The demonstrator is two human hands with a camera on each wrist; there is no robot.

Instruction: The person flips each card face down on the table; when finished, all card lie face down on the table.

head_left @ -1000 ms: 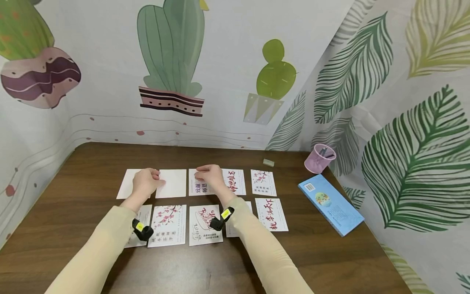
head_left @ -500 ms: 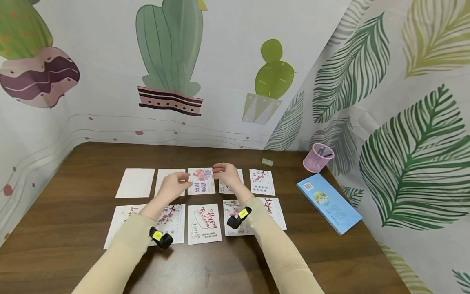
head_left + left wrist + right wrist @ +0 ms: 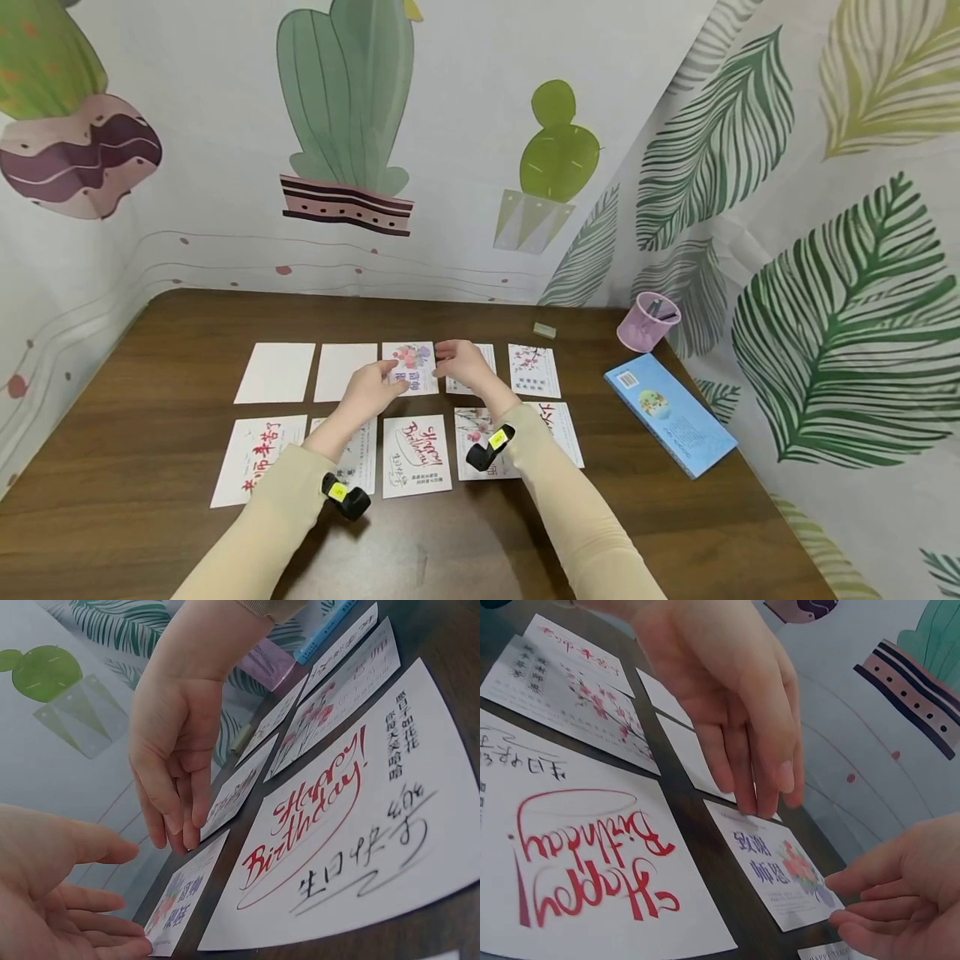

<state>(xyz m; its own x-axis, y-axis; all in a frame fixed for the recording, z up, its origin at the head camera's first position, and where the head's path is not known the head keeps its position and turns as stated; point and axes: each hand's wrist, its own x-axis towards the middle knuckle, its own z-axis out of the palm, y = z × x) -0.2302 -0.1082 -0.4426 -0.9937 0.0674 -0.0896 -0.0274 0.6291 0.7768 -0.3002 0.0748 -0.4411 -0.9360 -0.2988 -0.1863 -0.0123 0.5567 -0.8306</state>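
A postcard-like card with a flower bouquet and purple characters [image 3: 412, 357] lies in the back row, between my hands. My left hand [image 3: 369, 390] is at its left edge, fingers extended and fingertips over the card's corner in the head view. At the right edge is my right hand [image 3: 461, 364], its fingers slightly bent and fingertips right by the border. In the left wrist view my right hand [image 3: 180, 742] hangs fingers down above the card's edge. The right wrist view has my left hand [image 3: 739, 697] likewise pointing down near the card. Neither hand grips anything.
Two blank white cards [image 3: 274, 372] lie at the back left, more printed cards to the right. In the front row is a "Happy Birthday" card [image 3: 417, 457] among others. A blue book [image 3: 670, 414], a pink pen cup [image 3: 647, 323] and a small eraser-like block [image 3: 544, 331] are at right.
My left hand has moved right from the blank cards to the bouquet card. My right hand has moved from over that card to its right edge, uncovering the bouquet.
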